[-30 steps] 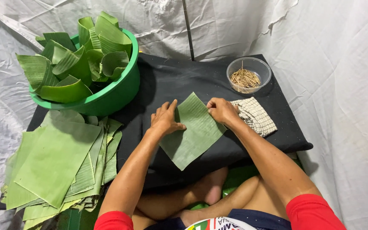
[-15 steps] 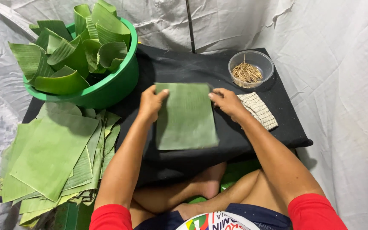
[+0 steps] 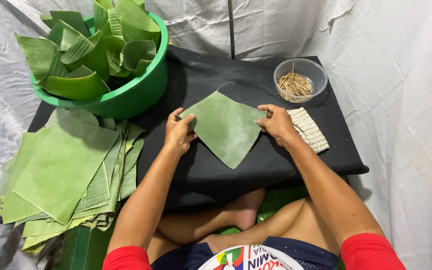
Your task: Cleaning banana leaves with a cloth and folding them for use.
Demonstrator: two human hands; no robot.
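Note:
A green banana leaf piece (image 3: 224, 126) lies turned like a diamond on the black cloth-covered board (image 3: 276, 165). My left hand (image 3: 177, 131) pinches its left corner. At the leaf's right corner my right hand (image 3: 277, 121) grips the edge. Both hands lift the leaf a little off the board, its lower point facing me.
A green basin (image 3: 141, 92) full of curled leaf pieces stands at the back left. A stack of flat leaves (image 3: 66, 165) lies at the left. A clear bowl of thin sticks (image 3: 299, 79) and a checked cloth (image 3: 310, 131) are at the right. White sheeting surrounds the board.
The leaf lay flat and square under both palms half a second ago. Now it is turned corner-down, with both hands pinching its side corners.

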